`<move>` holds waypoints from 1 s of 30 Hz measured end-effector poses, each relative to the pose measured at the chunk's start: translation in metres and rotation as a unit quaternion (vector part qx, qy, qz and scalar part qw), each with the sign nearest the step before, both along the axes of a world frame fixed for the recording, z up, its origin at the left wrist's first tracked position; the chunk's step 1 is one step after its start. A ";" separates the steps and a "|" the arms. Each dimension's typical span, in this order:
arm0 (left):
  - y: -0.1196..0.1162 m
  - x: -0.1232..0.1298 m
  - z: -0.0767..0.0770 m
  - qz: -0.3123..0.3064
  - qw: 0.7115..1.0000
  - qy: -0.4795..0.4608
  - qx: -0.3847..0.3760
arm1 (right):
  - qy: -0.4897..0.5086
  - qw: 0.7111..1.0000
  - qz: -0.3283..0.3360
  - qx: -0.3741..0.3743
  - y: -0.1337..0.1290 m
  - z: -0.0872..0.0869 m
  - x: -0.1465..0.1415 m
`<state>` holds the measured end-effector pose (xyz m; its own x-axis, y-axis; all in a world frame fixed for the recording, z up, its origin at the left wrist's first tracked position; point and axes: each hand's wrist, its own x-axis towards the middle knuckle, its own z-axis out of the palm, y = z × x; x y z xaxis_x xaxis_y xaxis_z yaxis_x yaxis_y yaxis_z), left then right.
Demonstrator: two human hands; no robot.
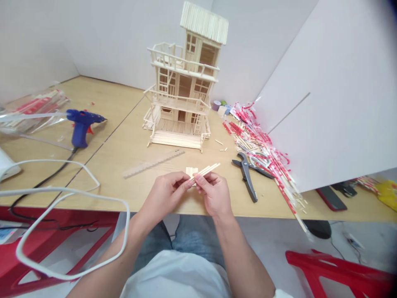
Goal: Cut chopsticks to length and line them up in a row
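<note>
The left hand and right hand meet just in front of the model house, held above the surface. Their fingers are closed in a firm pinch on a bundle of thin wooden sticks. A small panel of parallel sticks sits against the bundle at the left fingertips; whether the two are joined cannot be told.

Step in hand: both hands are holding the sticks together. Bundle long axis slants, free ends pointing up and to the right.

Relative to the model house: bundle in front; wooden ruler front left; pliers front right; wrapped sticks right; blue glue gun far left.
</note>
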<state>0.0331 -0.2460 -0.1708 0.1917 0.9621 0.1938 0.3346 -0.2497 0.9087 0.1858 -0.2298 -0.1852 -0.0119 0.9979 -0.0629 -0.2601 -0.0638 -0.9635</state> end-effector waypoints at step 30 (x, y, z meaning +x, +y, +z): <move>0.024 0.017 0.001 -0.075 0.989 -0.030 -0.121 | -0.811 0.582 -0.023 0.054 0.023 0.013 0.178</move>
<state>0.0506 -0.2218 -0.1697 0.3309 0.9434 -0.0242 0.2547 -0.0645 0.9649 0.3635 -0.2072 -0.1725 0.0028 0.9940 0.1090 0.9982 -0.0093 0.0591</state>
